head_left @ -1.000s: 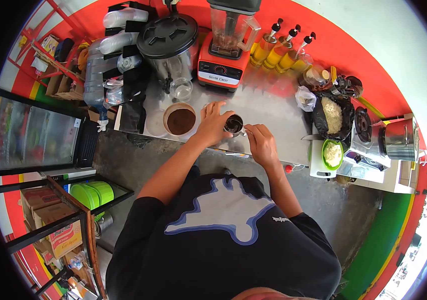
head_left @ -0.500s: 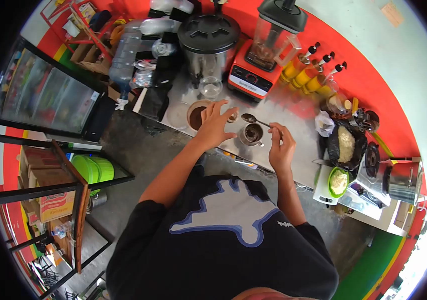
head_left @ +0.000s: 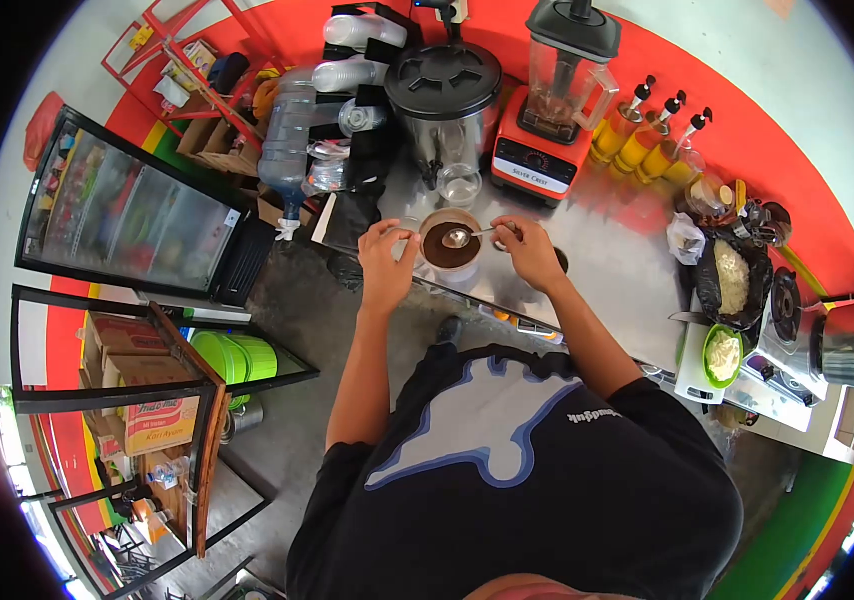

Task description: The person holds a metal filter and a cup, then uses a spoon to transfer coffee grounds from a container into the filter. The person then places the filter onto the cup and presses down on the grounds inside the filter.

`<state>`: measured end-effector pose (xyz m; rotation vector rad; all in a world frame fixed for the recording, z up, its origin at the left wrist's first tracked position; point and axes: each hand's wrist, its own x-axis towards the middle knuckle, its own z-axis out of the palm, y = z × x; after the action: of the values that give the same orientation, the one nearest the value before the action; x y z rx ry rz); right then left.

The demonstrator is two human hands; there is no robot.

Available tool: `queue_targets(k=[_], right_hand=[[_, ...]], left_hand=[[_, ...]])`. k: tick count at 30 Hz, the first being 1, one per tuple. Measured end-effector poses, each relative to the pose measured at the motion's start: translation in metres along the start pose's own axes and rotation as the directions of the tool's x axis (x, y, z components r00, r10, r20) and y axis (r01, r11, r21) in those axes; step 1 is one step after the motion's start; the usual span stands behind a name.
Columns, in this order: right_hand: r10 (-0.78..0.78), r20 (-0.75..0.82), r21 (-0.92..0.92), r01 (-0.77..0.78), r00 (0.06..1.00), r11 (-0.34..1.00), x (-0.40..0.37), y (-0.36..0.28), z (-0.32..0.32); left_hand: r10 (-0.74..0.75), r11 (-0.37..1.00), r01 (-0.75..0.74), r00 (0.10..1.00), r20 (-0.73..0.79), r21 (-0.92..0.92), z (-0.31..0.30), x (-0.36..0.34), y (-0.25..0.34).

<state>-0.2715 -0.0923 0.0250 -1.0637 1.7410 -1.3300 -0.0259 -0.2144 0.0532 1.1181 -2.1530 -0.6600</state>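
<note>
A tub of dark brown powder (head_left: 437, 258) stands near the counter's front edge. Over the powder is the bowl of a metal spoon (head_left: 458, 238), and my right hand (head_left: 532, 255) pinches its handle from the right. Just left of the tub, my left hand (head_left: 387, 265) has its fingers curled at a clear round lid (head_left: 408, 223); its thumb is close to the tub's side. Most of a metal cup (head_left: 561, 262) is hidden behind my right hand.
Behind the tub are a clear plastic cup (head_left: 459, 185), a black-lidded metal dispenser (head_left: 444, 85) and a red blender (head_left: 537, 165). Pump bottles (head_left: 637, 140) line the wall. To the right sit a knife (head_left: 689, 317) and a green bowl (head_left: 722, 357). A glass-door fridge (head_left: 127, 205) stands left.
My right hand has brought the spoon left from beside the metal cup to over the powder. My left hand has moved from above the tub to its left side. The view has shifted.
</note>
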Motion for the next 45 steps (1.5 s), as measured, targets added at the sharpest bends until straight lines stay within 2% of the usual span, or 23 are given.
queue_targets(k=[2,6,8,9,11,12,14,15,17,18,21,26,29,30,32,33,35,38,39,41,45], right_hand=[[-0.045,0.026,-0.088,0.047,0.999,0.995,-0.001,-0.002,-0.002],[-0.052,0.028,-0.122,0.055,0.998,0.991,-0.011,-0.012,-0.016],[-0.104,0.001,-0.161,0.103,0.995,0.982,-0.019,-0.016,-0.028],[-0.105,0.003,-0.170,0.104,0.994,0.980,-0.025,-0.022,-0.036],[0.011,-0.014,-0.177,-0.013,1.000,0.984,-0.040,-0.036,-0.053],[0.014,-0.022,-0.183,-0.018,1.000,0.983,-0.046,-0.033,-0.061],[-0.022,-0.078,-0.194,0.006,0.997,0.981,-0.059,-0.025,-0.077],[-0.018,-0.085,-0.197,0.001,0.996,0.980,-0.066,-0.020,-0.084],[-0.004,-0.132,-0.250,-0.029,0.991,0.968,-0.080,-0.011,-0.096],[-0.002,-0.135,-0.251,-0.032,0.991,0.968,-0.088,-0.003,-0.100],[0.031,-0.199,-0.203,-0.072,0.979,0.977,-0.113,0.013,-0.110],[0.081,-0.240,-0.179,-0.126,0.967,0.976,-0.143,0.033,-0.124],[0.106,-0.246,-0.153,-0.146,0.963,0.977,-0.148,0.027,-0.124],[0.122,-0.242,-0.147,-0.161,0.963,0.976,-0.151,0.025,-0.124],[0.097,-0.243,-0.141,-0.134,0.965,0.981,-0.150,0.029,-0.122],[0.064,-0.233,-0.145,-0.100,0.970,0.984,-0.150,0.029,-0.120],[0.097,-0.216,-0.144,-0.130,0.972,0.981,-0.149,0.024,-0.116],[0.096,-0.200,-0.152,-0.127,0.975,0.980,-0.144,0.023,-0.112],[0.141,-0.189,-0.137,-0.168,0.972,0.976,-0.142,0.020,-0.109],[0.182,-0.188,-0.126,-0.208,0.965,0.970,-0.137,0.021,-0.104],[0.331,-0.212,-0.044,-0.348,0.919,0.936,-0.126,0.020,-0.088]], left_hand=[[0.076,0.990,-0.081,0.996,-0.042,-0.118,0.001,0.000,-0.004],[0.032,0.968,-0.036,0.999,-0.018,-0.250,0.002,-0.001,0.010],[0.046,0.941,-0.028,0.998,0.046,-0.336,0.009,0.000,0.013],[0.045,0.939,-0.028,0.998,0.042,-0.343,0.010,0.001,0.017],[0.048,0.982,-0.029,0.994,0.097,-0.187,0.013,0.003,0.029],[0.052,0.980,-0.032,0.993,0.101,-0.195,0.018,0.003,0.034],[0.176,0.942,-0.179,0.984,-0.034,-0.284,0.029,0.002,0.045],[0.179,0.940,-0.180,0.983,-0.029,-0.289,0.030,0.001,0.056],[0.234,0.869,-0.163,0.967,0.097,-0.467,0.033,-0.004,0.078],[0.235,0.868,-0.162,0.967,0.101,-0.469,0.038,-0.008,0.085],[0.460,0.850,-0.309,0.831,0.313,-0.426,0.054,-0.023,0.096],[0.494,0.857,-0.383,0.801,0.338,-0.344,0.091,-0.054,0.092],[0.385,0.901,-0.283,0.872,0.303,-0.329,0.108,-0.075,0.088],[0.390,0.900,-0.285,0.866,0.314,-0.330,0.113,-0.080,0.083],[0.291,0.918,-0.182,0.913,0.287,-0.352,0.127,-0.091,0.072],[0.289,0.917,-0.174,0.910,0.297,-0.359,0.135,-0.095,0.064],[0.186,0.935,-0.062,0.924,0.333,-0.349,0.150,-0.099,0.048],[0.211,0.946,-0.098,0.911,0.356,-0.309,0.174,-0.094,0.035],[0.221,0.940,-0.102,0.908,0.355,-0.326,0.184,-0.090,0.031],[0.161,0.925,0.016,0.889,0.429,-0.379,0.202,-0.080,0.025],[0.279,0.896,-0.076,0.863,0.421,-0.438,0.216,-0.060,0.026]])
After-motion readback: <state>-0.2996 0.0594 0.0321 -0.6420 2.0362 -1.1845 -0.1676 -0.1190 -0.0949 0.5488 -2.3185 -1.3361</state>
